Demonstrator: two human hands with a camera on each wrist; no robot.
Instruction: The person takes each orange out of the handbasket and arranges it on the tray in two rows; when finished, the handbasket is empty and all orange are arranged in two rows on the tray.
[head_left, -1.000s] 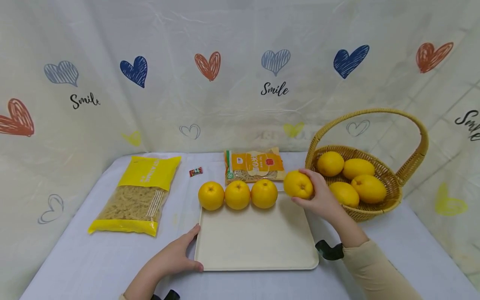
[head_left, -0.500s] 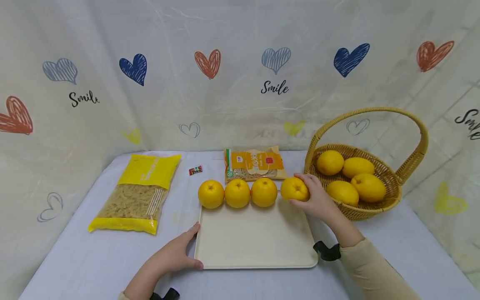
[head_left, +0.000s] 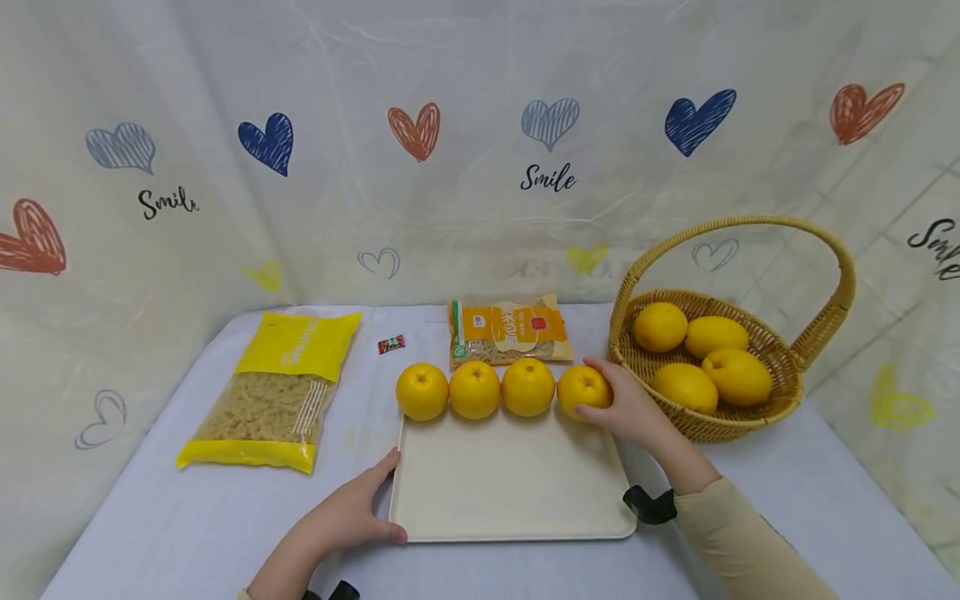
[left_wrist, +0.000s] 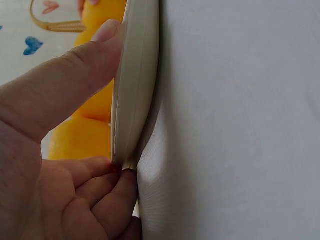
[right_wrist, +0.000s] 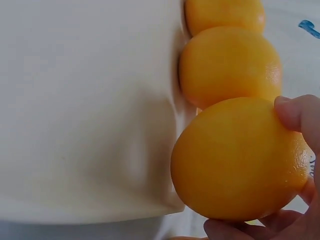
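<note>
Three oranges point(head_left: 475, 390) form a row across the far edge of a cream tray point(head_left: 510, 487). At the row's right end sits another orange point(right_wrist: 240, 160), gripped by my right hand point(head_left: 626, 408) between thumb and fingers. That orange is close beside its neighbour and over the tray's far right corner. My left hand point(head_left: 348, 508) holds the tray's left side near the front corner. In the left wrist view its thumb point(left_wrist: 75, 75) lies against the tray rim, and the other fingers curl at the edge lower down.
On the right stands a wicker basket point(head_left: 793, 398) with a tall handle and several yellow fruits. A yellow bag point(head_left: 262, 400) of dry food lies left. Behind the row are an orange packet point(head_left: 510, 329) and a small red wrapped piece point(head_left: 392, 344). A printed curtain point(head_left: 480, 208) hangs behind.
My right hand has carried its orange left and slightly down, closing most of the gap to the row. The left hand and the tray keep their places.
</note>
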